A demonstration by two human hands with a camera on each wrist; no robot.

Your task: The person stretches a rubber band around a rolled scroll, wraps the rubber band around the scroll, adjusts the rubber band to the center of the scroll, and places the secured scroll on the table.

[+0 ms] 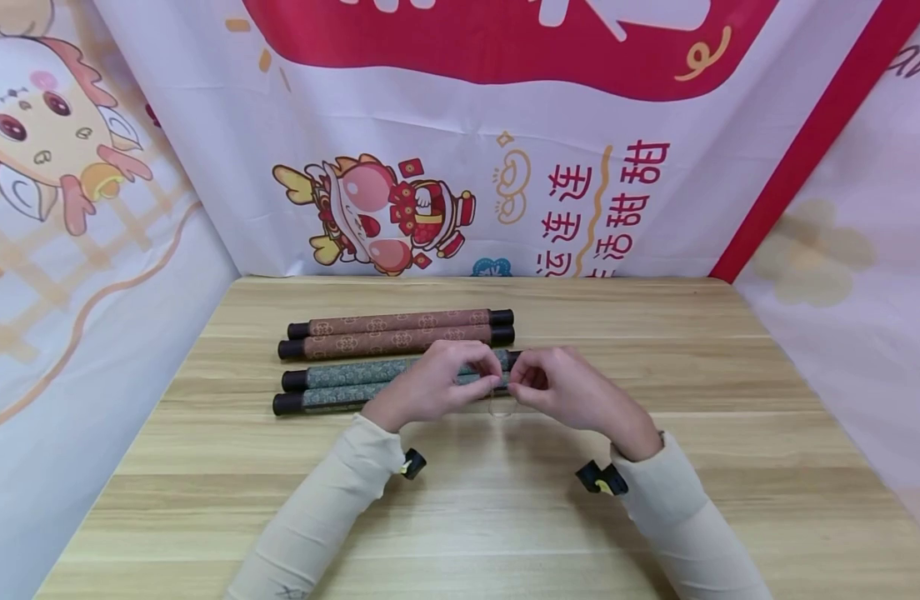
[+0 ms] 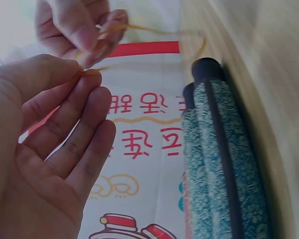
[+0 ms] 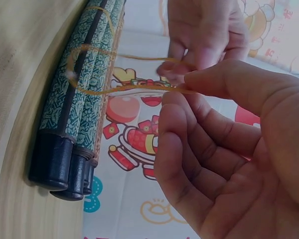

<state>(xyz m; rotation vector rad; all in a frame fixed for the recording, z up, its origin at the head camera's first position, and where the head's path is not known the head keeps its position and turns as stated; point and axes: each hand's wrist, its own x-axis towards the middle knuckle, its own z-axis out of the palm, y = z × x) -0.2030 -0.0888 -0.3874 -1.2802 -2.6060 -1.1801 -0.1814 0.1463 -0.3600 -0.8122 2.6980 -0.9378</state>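
Above the table, my left hand (image 1: 447, 383) and right hand (image 1: 568, 387) meet almost fingertip to fingertip. Between them hangs a thin amber rubber band (image 3: 104, 92), its loop dangling down. Thumb and index finger of the left hand pinch one side of it, while the right hand's thumb and index finger pinch the other. Just behind the hands lie two green patterned scrolls (image 1: 340, 397) with black end knobs, rolled up side by side. The left hand partly covers their right portion in the head view.
Farther back, two brown patterned scrolls (image 1: 400, 340) with black knobs lie parallel to the green ones. The wooden table (image 1: 490, 517) ends at a printed cloth backdrop (image 1: 617, 117). Printed cloth also hangs at both sides.
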